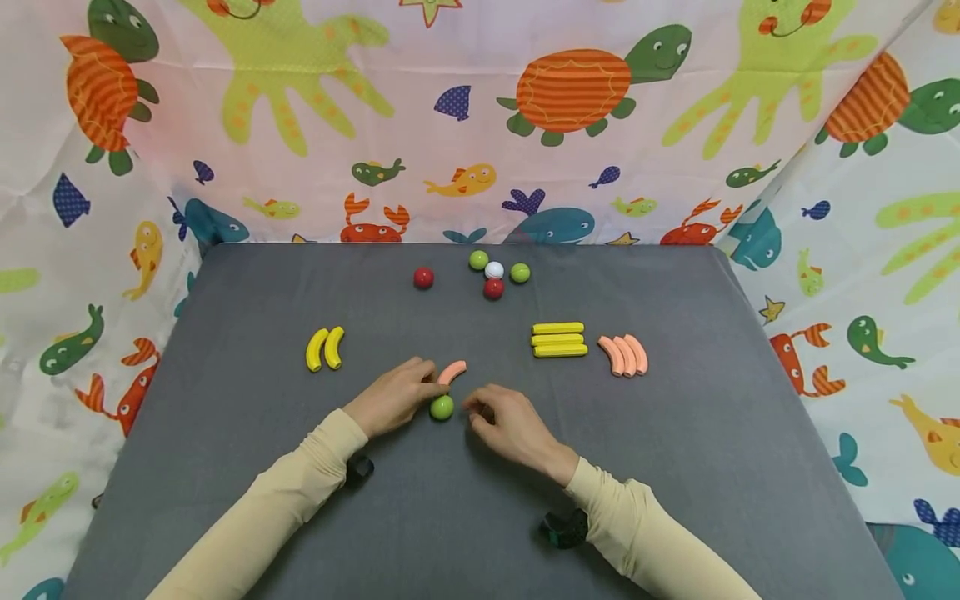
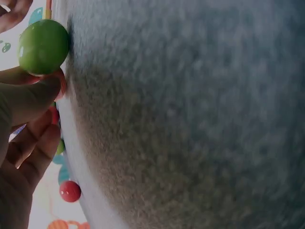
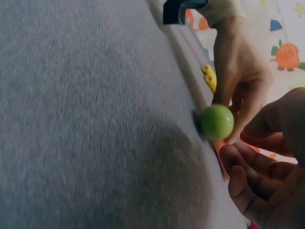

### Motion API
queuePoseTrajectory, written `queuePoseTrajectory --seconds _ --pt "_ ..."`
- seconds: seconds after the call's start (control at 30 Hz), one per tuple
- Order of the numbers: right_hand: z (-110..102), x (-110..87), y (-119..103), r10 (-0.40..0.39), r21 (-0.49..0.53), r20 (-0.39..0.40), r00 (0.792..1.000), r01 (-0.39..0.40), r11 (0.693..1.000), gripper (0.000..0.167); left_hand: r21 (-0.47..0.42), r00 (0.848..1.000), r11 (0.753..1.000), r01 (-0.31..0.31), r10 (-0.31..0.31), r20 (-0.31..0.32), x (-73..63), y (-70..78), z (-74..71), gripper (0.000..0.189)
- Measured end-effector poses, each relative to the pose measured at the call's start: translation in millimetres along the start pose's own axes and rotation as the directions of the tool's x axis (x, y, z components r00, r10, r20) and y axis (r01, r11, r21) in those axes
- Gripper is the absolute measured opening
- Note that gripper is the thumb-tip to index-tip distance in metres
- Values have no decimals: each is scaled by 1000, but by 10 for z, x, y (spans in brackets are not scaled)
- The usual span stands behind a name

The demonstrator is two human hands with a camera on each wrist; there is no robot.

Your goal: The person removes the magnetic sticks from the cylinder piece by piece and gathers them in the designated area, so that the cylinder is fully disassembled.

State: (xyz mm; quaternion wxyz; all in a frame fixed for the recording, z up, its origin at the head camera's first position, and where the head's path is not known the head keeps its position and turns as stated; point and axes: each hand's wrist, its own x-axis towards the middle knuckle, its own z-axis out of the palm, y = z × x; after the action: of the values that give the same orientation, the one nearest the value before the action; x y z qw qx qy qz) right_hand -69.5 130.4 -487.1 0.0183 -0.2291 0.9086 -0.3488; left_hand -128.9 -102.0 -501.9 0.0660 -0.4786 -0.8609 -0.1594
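Near the middle of the table, my left hand (image 1: 397,396) pinches a pink curved sausage-shaped piece (image 1: 453,372) between thumb and finger, covering its near end. Right by the thumb lies a green ball (image 1: 442,407). The ball (image 2: 44,46) looks large in the left wrist view, just beyond the fingertips. My right hand (image 1: 517,427) hovers to the right of the ball, fingers loosely curled, apart from it. In the right wrist view this hand (image 3: 271,162) has nothing visible between thumb and fingers; the pink piece (image 3: 221,157) shows partly behind its fingertips.
Two yellow curved pieces (image 1: 326,348) lie to the left. Three yellow straight bars (image 1: 558,340) and three pink curved pieces (image 1: 624,356) lie to the right. Red balls (image 1: 423,278), green balls (image 1: 520,272) and a white ball (image 1: 493,270) sit near the grey table's (image 1: 675,467) far edge.
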Motion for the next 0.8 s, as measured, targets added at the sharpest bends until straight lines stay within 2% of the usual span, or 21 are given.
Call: queuePoseTrajectory --seconds 0.1,0.2,0.37,0.53,0.67,0.8 --pt "-25 -18 40 23 -1 -33 999 -23 1000 16 4 998 999 -36 37 -50 17 43 38 13" --pt "-35 -31 79 14 -9 -55 998 -15 1000 16 -9 994 998 -54 53 -96 29 101 95 4" --pt "-20 -43 112 -32 -95 -39 999 28 995 23 8 990 1000 -4 5 -139 70 253 188 11" --pt "20 -44 131 -93 -227 -18 996 87 970 34 29 992 998 52 -49 -114 110 374 220 12" --pt "64 -46 143 -143 -260 -7 990 136 956 32 17 994 998 64 -63 -89 109 408 215 12" --pt "88 -45 150 -159 -276 -3 987 152 949 29 5 995 998 61 -61 -73 125 420 212 14"
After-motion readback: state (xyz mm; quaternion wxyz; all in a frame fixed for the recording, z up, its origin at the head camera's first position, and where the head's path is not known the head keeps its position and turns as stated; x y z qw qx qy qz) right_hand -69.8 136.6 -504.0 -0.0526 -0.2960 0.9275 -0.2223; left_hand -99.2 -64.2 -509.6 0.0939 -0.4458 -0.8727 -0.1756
